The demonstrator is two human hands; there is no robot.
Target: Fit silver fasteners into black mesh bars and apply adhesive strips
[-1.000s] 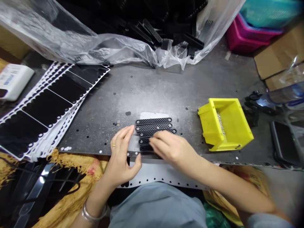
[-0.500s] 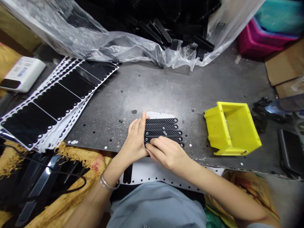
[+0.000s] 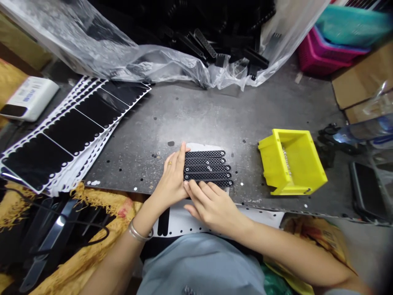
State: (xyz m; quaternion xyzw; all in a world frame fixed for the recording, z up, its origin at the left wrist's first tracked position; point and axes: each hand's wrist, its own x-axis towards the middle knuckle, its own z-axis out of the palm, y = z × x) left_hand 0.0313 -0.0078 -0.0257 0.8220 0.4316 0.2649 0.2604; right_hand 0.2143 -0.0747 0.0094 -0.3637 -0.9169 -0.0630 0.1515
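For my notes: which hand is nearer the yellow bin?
Right. The right hand is closer to the bin, at the black mesh strips' near edge; the left hand is farther, at their left end.

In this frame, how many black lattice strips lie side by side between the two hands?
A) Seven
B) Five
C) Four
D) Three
B. Five parallel black lattice strips are visible, just right of the left hand and above the right hand.
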